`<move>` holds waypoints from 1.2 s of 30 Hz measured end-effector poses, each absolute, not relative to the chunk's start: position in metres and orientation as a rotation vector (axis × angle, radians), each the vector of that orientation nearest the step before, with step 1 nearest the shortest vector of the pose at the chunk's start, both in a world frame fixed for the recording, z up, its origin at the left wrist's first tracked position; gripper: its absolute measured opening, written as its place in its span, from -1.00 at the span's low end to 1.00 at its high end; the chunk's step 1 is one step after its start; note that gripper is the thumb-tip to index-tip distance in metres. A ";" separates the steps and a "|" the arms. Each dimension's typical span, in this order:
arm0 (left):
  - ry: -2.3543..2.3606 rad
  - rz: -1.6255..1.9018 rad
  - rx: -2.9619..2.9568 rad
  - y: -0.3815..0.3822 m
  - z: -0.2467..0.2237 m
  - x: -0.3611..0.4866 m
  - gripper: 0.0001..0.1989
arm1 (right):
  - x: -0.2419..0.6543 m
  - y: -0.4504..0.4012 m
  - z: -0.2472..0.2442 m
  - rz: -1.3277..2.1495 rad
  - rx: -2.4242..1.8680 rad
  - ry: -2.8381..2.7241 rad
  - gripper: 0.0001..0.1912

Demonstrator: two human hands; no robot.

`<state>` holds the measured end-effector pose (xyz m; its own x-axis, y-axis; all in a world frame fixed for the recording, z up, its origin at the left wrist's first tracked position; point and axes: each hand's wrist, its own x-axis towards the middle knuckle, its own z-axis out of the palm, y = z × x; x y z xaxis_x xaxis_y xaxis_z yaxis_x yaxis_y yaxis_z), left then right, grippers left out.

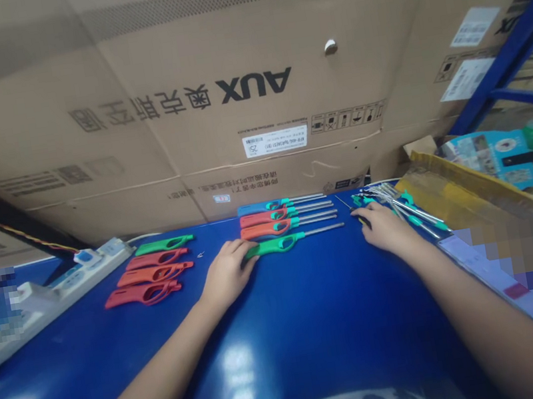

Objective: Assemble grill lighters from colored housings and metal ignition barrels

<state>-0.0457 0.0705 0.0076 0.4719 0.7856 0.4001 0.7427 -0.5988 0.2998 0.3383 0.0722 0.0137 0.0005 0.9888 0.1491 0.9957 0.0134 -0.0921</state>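
Note:
My left hand (232, 269) is closed on the handle end of a green stick lighter (274, 246), the nearest in a stacked row on the blue table. Behind it lie two orange-red lighters (264, 229) and a blue lighter (258, 208), their metal tubes pointing right. My right hand (385, 228) grips a thin screwdriver (363, 220) with a yellow and black handle, its shaft slanting up to the left. Just beyond those fingers is a pile of metal tubes with teal ends (412, 207). Over on the left, several empty-looking lighter handles (142, 293) lie in a row, green and red-orange.
A white power strip (81, 276) runs along the left edge. Large cardboard boxes (147, 56) form the back wall. At the right are a taped carton (453, 197), a phone-like flat object (495, 274) and a blue metal frame (503, 67). Small bits (200, 255) lie near the handles.

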 end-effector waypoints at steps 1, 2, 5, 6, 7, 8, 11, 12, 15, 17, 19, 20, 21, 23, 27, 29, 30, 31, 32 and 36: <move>1.372 0.780 2.626 0.070 0.008 -0.046 -0.80 | 0.337 0.072 0.013 -0.059 -2.094 -2.099 -0.54; 1.380 0.777 2.630 0.069 0.008 -0.045 -0.79 | 0.337 0.072 0.013 -0.059 -2.095 -2.092 -0.54; 1.404 0.772 2.634 0.065 0.012 -0.043 -0.78 | 0.335 0.072 0.012 -0.064 -2.089 -2.077 -0.53; 1.412 0.772 2.635 0.063 0.014 -0.042 -0.77 | 0.335 0.072 0.011 -0.068 -2.084 -2.075 -0.53; 1.422 0.774 2.636 0.062 0.018 -0.042 -0.76 | 0.335 0.072 0.010 -0.072 -2.078 -2.073 -0.53; 1.433 0.775 2.639 0.061 0.022 -0.042 -0.76 | 0.335 0.073 0.008 -0.079 -2.072 -2.072 -0.53; 1.502 0.760 2.648 0.063 0.038 -0.050 -0.75 | 0.335 0.075 0.004 -0.102 -2.049 -2.071 -0.54; 1.541 0.738 2.649 0.067 0.043 -0.056 -0.75 | 0.335 0.075 0.002 -0.109 -2.043 -2.070 -0.54; 1.765 0.661 2.602 0.082 0.052 -0.086 -0.73 | 0.335 0.076 0.000 -0.120 -2.039 -2.067 -0.54; 1.984 0.608 2.514 0.093 0.053 -0.110 -0.71 | 0.335 0.076 0.000 -0.123 -2.036 -2.069 -0.54; 2.173 0.549 2.404 0.103 0.050 -0.133 -0.69 | 0.335 0.076 0.001 -0.130 -2.029 -2.072 -0.54; 2.246 0.517 2.352 0.107 0.048 -0.143 -0.68 | 0.335 0.075 0.002 -0.137 -2.026 -2.071 -0.54; 2.302 0.481 2.305 0.111 0.046 -0.151 -0.66 | 0.334 0.075 0.003 -0.147 -2.023 -2.068 -0.55; 2.371 0.406 2.222 0.116 0.044 -0.161 -0.63 | 0.332 0.073 0.005 -0.168 -2.018 -2.058 -0.55; 2.329 0.262 2.145 0.127 0.045 -0.168 -0.70 | 0.327 0.072 0.007 -0.230 -1.910 -2.030 -0.55; 2.300 0.215 2.111 0.133 0.047 -0.169 -0.74 | 0.326 0.073 0.007 -0.267 -1.802 -2.014 -0.58; 2.290 0.194 2.089 0.136 0.049 -0.169 -0.76 | 0.325 0.073 0.007 -0.281 -1.750 -2.007 -0.60; 2.281 0.169 2.065 0.139 0.051 -0.170 -0.78 | 0.325 0.073 0.007 -0.290 -1.704 -2.003 -0.61; 2.268 0.142 2.041 0.142 0.053 -0.171 -0.80 | 0.324 0.073 0.007 -0.294 -1.664 -1.998 -0.62; 2.192 0.131 2.023 0.152 0.063 -0.173 -0.72 | 0.319 0.073 0.008 -0.279 -1.544 -1.977 -0.68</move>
<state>-0.1727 0.1518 0.0632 -0.0754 0.9956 -0.0550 0.9820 0.0837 0.1696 0.3192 0.0733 0.0076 -0.1358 0.8060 0.5761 0.9339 0.2983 -0.1972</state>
